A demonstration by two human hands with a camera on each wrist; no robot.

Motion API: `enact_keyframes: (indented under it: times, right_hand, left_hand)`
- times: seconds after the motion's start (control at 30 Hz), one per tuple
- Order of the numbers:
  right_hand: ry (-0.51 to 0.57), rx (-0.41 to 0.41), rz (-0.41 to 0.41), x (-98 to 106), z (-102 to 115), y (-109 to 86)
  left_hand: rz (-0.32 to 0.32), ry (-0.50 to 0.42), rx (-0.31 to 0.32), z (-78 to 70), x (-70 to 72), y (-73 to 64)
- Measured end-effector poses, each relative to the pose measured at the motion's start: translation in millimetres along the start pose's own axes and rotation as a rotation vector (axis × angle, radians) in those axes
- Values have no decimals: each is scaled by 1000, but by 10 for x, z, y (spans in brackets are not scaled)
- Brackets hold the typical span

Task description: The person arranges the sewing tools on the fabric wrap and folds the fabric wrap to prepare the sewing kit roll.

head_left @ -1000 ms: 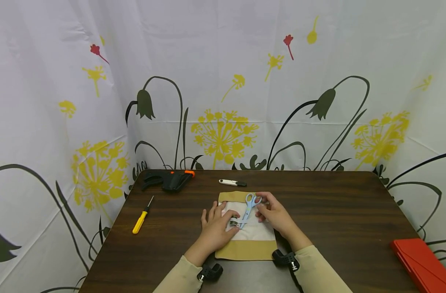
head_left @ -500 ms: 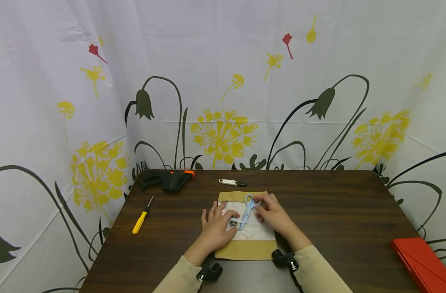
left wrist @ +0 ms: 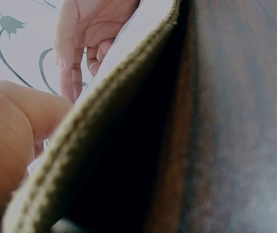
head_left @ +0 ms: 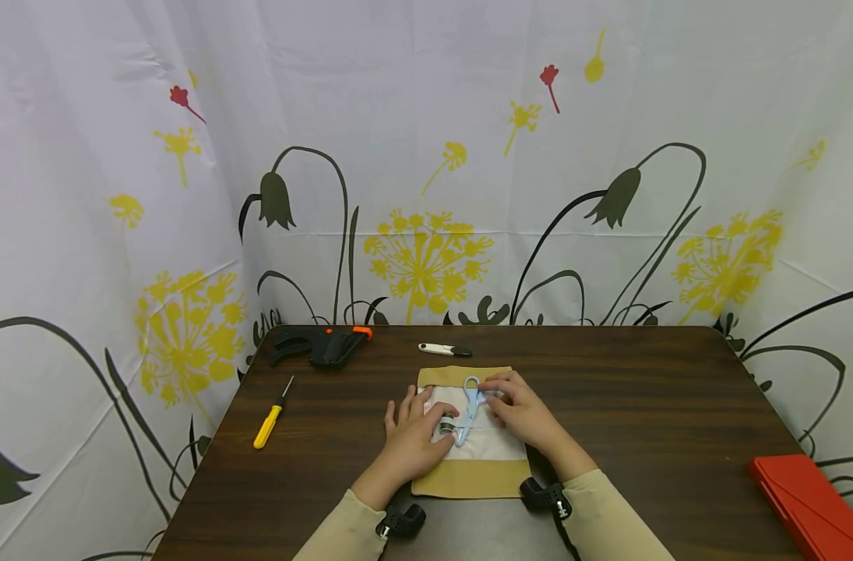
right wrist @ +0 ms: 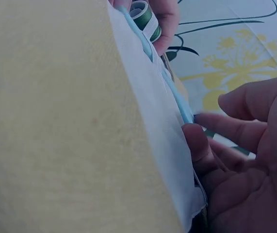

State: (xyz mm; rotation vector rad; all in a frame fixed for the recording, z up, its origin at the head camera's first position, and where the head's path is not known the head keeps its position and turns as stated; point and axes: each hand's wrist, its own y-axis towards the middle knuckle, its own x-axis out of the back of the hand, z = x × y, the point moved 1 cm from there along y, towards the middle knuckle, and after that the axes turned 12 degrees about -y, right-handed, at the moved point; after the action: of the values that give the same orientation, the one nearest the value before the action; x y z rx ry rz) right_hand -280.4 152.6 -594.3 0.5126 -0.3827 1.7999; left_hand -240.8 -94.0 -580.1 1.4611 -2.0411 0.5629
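near the lower middle of the frame, the light-blue scissors (head_left: 472,402) lie on a tan-and-white cloth pouch (head_left: 471,478), loops up, blades slanting down and left. the right grip (head_left: 520,409) pinches their handle from the right, so the scissors sit just to its left, between the two hands. a white band (right wrist: 151,28) crosses the scissors and a spool of green thread (head_left: 446,425) beside the blades. the left grip (head_left: 419,438) rests spread on the pouch, thumb and forefinger either side of the spool; i cannot tell whether they squeeze it. elsewhere on the dark tabletop (head_left: 643,389), a yellow screwdriver (head_left: 267,427) and a black clamp (head_left: 331,347) lie toward the left, a white-and-black pen (head_left: 445,350) above the pouch, and a red case (head_left: 812,506) at lower right.
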Motion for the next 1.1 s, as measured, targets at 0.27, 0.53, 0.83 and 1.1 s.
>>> enact_keyframes:
  times: [0.27,0.53,0.83,1.1]
  right_hand:
    - [-15,49,43,4,-28,-4]
    - [-37,58,70,16,-24,-11]
    - [-80,47,78,18,-28,-21]
    - [-72,80,82,43,-49,-4]
  left_hand:
    - [4,-5,-9,-5,11,1]
    - [48,-94,-60,29,85,-6]
    - [184,-144,-131,257,314,-2]
    - [235,-141,-114,206,376,-7]
